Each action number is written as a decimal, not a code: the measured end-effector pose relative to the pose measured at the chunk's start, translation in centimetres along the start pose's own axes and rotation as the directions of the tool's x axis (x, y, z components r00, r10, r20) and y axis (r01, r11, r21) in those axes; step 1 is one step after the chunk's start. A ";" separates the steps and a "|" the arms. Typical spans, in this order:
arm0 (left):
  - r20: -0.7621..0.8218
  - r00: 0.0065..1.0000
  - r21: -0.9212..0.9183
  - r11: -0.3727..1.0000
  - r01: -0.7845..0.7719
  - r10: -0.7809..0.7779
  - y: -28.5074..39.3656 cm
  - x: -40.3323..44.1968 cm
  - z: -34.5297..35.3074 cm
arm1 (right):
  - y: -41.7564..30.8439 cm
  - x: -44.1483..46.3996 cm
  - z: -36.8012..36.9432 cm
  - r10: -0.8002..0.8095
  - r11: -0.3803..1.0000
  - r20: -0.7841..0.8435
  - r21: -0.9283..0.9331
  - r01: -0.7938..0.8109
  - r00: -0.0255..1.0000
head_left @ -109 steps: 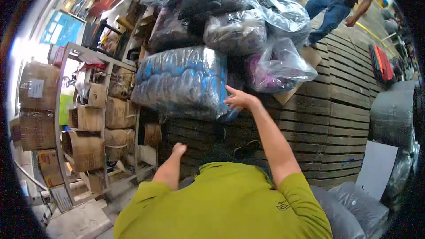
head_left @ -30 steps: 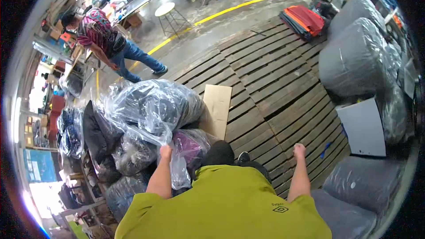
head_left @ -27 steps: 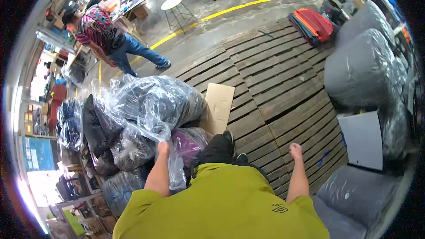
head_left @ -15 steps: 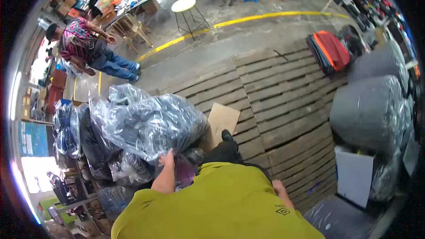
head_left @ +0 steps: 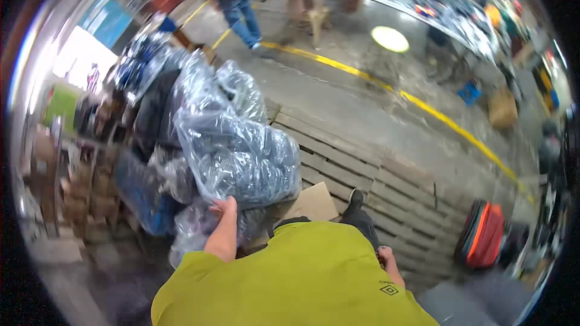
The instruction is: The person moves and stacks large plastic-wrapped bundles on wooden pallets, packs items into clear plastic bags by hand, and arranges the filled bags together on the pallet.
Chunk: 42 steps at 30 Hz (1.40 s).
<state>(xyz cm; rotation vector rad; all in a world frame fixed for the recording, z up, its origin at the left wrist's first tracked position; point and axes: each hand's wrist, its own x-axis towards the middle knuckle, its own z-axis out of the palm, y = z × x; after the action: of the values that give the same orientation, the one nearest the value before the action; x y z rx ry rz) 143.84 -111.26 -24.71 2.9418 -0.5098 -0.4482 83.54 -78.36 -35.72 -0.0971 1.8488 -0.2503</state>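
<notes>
My left hand (head_left: pixel 225 206) is at the lower edge of a large clear plastic bag (head_left: pixel 241 157) packed with dark bundles, its fingers closed on the plastic. Below that hand lies another clear bag (head_left: pixel 190 229), partly hidden by my arm. Down by my right thigh is my right hand (head_left: pixel 384 255), its fingers curled; whether anything is in them cannot be made out. A flat piece of cardboard (head_left: pixel 314 202) lies beside the big bag, near my shoe.
Wooden pallets (head_left: pixel 399 199) cover the floor ahead. A person (head_left: pixel 232 0) stands beyond the bags. Folded red and black fabric (head_left: pixel 483 235) lies at the right. A round stool (head_left: pixel 390 39) stands before a long table (head_left: pixel 411 9). Shelves with boxes (head_left: pixel 78 181) are at the left.
The view has swung left. My left hand stays at the big bag's plastic, after having been at a lower bag earlier. My right hand has dropped from out at the side to my thigh.
</notes>
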 end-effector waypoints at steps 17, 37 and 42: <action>0.446 0.866 -0.226 0.907 0.354 -0.227 -3.4 -23.8 8.0 | -65.3 14.2 -15.5 -0.872 0.357 0.227 -0.311 0.881 0.434; 0.080 0.997 -0.530 0.846 0.054 -0.014 4.2 -5.3 8.1 | -78.6 13.5 11.7 0.026 -0.421 0.672 -0.664 0.618 0.740; 0.216 0.932 -0.723 0.594 0.352 -0.290 10.6 -10.8 9.7 | -90.0 13.0 34.1 0.119 -0.719 0.815 -0.323 0.615 0.567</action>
<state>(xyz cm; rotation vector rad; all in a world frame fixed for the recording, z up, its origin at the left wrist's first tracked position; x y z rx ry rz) 127.88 -118.13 -29.22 2.1701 0.2096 -0.6238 106.79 -172.63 -37.17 -2.3011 0.4896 1.0601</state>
